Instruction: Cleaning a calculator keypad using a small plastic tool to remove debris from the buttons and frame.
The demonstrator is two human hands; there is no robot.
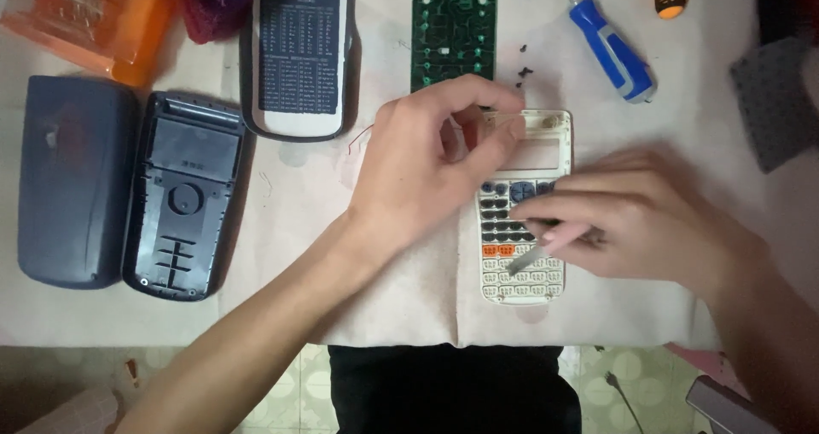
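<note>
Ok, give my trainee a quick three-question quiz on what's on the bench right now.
1. True or false: the blue-handled screwdriver is in the right hand.
2. Which hand steadies the top edge of the white calculator front?
3. Where does the green circuit board lie: A) above the white front, B) on the dark back shell?

Key: 1 false, it lies on the cloth; 2 the left hand; 3 A.

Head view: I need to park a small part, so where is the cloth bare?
Bare cloth lies between the dark back shell and left hand, and right of the blue screwdriver. Around the white keypad frame, both hands crowd it; loose screws sit above.
</note>
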